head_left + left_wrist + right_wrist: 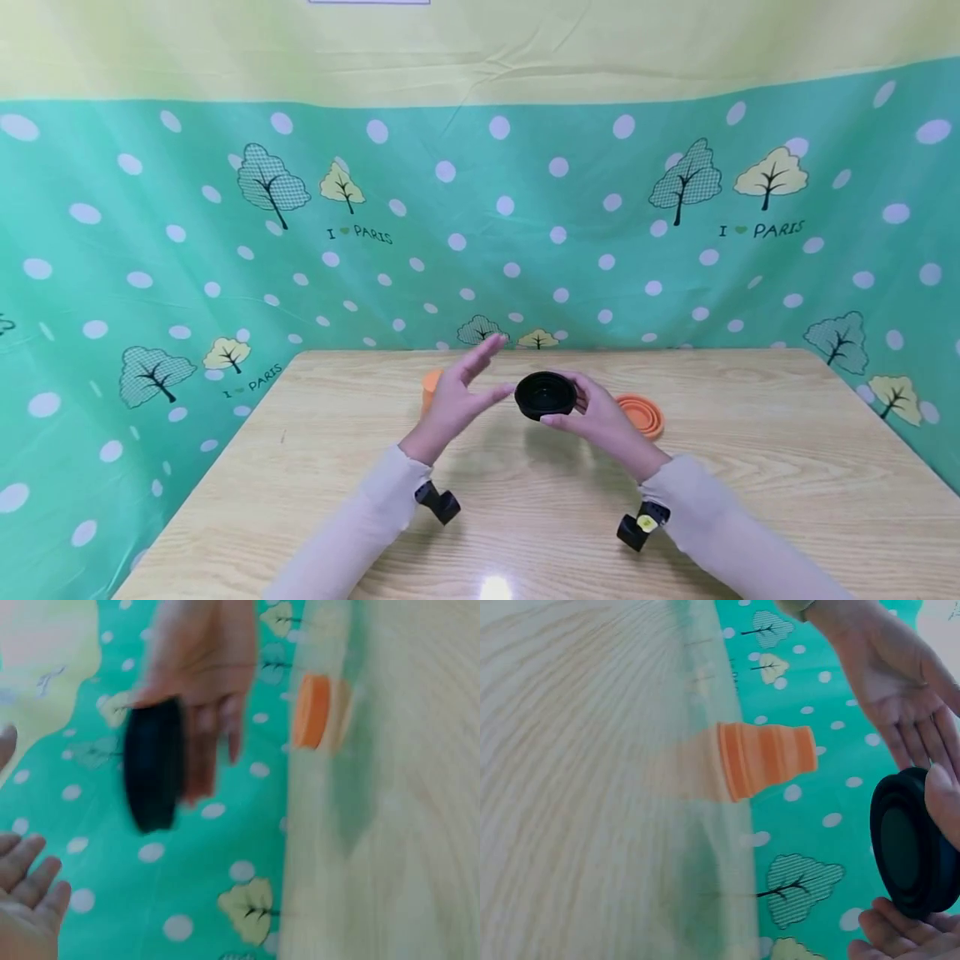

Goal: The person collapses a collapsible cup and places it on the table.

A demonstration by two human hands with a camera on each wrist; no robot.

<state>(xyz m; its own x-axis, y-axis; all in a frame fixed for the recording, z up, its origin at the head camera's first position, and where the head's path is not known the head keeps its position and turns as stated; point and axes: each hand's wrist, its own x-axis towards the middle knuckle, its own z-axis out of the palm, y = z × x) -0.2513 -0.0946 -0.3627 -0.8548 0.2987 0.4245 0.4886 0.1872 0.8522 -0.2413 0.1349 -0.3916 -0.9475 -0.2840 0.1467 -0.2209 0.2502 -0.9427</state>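
My right hand [596, 412] holds a black collapsible cup [545, 396] above the table, thumb on the near side and fingers at the far side. The cup looks folded to a low disc in the left wrist view, and its ringed inside faces up toward me. Its flat base [901, 847] shows in the right wrist view. My left hand [457, 400] is raised to the left of the cup, fingers extended and thumb toward its rim, holding nothing. Behind that hand stands an orange collapsible cup [769, 759], extended, wide end down.
A flattened orange collapsible cup [640, 417] sits on the wooden table [750, 467] beyond my right hand. A green dotted cloth [420, 208] with tree prints hangs behind the table's far edge. Black wrist cameras [438, 502] are strapped to both wrists.
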